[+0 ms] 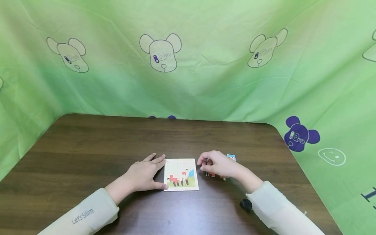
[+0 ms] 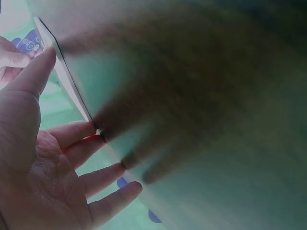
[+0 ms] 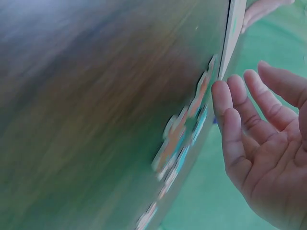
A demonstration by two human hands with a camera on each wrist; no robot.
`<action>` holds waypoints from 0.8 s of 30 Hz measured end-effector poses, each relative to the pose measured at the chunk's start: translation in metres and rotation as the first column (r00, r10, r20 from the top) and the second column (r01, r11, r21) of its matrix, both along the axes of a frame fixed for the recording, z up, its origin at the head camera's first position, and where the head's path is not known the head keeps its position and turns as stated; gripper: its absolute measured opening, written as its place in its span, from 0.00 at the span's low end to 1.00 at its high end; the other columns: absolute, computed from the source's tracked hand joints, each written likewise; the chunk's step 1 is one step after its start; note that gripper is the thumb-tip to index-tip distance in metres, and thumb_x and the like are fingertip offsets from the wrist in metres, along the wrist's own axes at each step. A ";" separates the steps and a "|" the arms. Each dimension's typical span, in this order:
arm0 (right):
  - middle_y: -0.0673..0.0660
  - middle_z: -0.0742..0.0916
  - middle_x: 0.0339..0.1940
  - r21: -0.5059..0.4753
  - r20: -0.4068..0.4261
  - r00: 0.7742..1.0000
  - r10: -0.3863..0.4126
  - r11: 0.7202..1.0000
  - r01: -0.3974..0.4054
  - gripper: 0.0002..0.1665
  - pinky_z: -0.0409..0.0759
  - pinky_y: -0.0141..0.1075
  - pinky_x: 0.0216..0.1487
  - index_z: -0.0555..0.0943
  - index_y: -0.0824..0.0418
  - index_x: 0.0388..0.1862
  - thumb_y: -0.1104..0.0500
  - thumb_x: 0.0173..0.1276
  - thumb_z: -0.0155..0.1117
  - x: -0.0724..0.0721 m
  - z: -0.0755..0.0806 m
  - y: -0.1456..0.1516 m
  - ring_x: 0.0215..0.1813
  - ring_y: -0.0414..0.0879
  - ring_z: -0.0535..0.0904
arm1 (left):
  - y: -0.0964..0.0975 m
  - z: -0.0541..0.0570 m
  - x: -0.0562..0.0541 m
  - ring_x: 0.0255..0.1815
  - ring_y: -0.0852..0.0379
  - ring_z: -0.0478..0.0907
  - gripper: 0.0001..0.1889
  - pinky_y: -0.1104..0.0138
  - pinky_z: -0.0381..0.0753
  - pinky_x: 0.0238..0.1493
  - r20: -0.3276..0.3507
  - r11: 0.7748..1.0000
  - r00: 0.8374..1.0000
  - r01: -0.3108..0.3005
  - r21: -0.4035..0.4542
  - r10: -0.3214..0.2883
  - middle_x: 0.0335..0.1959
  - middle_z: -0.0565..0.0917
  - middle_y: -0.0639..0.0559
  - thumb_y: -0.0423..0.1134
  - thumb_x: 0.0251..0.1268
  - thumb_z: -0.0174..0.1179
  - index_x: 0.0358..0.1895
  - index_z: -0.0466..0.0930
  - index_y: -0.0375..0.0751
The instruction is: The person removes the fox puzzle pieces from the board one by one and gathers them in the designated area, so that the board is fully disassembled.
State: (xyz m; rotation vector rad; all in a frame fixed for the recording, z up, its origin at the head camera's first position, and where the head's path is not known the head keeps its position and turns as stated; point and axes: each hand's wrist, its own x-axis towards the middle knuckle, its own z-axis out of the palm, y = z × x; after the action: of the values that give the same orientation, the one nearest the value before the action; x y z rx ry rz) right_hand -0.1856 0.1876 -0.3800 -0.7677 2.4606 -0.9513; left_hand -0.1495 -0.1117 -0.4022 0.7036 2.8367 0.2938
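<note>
A square jigsaw puzzle board (image 1: 188, 186) with a pale frame lies flat on the table. Its lower part shows a red-and-white animal on green grass, while the upper part is plain and pale. My left hand (image 1: 142, 176) spreads its fingers along the board's left side. The thumb touches the near left corner, and in the left wrist view fingertips meet the board's edge (image 2: 72, 88). Just right of the board hovers my right hand (image 1: 218, 164), fingers loosely bent and holding nothing. Under and beside it lie loose puzzle pieces (image 1: 231, 157), partly hidden by the hand in the head view.
The brown wooden table (image 1: 117, 137) has rounded far corners. A green curtain (image 1: 205, 88) printed with bear heads hangs behind it and along both sides. Near the right cuff is a small black object (image 1: 246, 205).
</note>
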 end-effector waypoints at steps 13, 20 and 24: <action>0.49 0.80 0.31 0.092 -0.164 0.975 0.148 0.987 -0.134 0.06 0.72 0.26 0.34 0.83 0.62 0.40 0.66 0.64 0.66 -0.002 -0.001 -0.033 0.28 0.34 0.70 | 0.000 -0.001 0.000 0.79 0.43 0.58 0.49 0.40 0.77 0.55 -0.003 1.000 1.000 0.003 0.000 -0.003 0.77 0.65 0.55 0.70 0.50 0.67 0.74 0.67 0.48; 0.52 0.81 0.35 0.144 -0.147 0.977 0.157 0.980 -0.136 0.10 0.72 0.27 0.36 0.85 0.61 0.43 0.64 0.62 0.71 0.000 -0.002 -0.040 0.30 0.34 0.70 | 0.000 0.000 0.000 0.79 0.43 0.58 0.49 0.39 0.76 0.56 -0.004 1.000 1.000 -0.004 -0.007 0.004 0.77 0.65 0.56 0.70 0.50 0.67 0.74 0.67 0.48; 0.52 0.80 0.36 0.171 -0.133 0.979 0.157 0.976 -0.133 0.13 0.72 0.28 0.35 0.84 0.61 0.44 0.63 0.61 0.73 0.001 -0.003 -0.041 0.29 0.35 0.70 | 0.000 0.000 0.000 0.79 0.43 0.58 0.49 0.40 0.76 0.56 -0.003 1.000 1.000 -0.004 -0.006 0.004 0.77 0.65 0.56 0.70 0.50 0.67 0.74 0.67 0.48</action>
State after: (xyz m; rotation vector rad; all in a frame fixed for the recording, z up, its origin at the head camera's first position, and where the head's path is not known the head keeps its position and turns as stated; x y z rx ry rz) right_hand -0.1846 0.1462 -0.3834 -0.9754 2.5260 -0.6541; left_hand -0.1498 -0.1121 -0.4021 0.6985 2.8411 0.2844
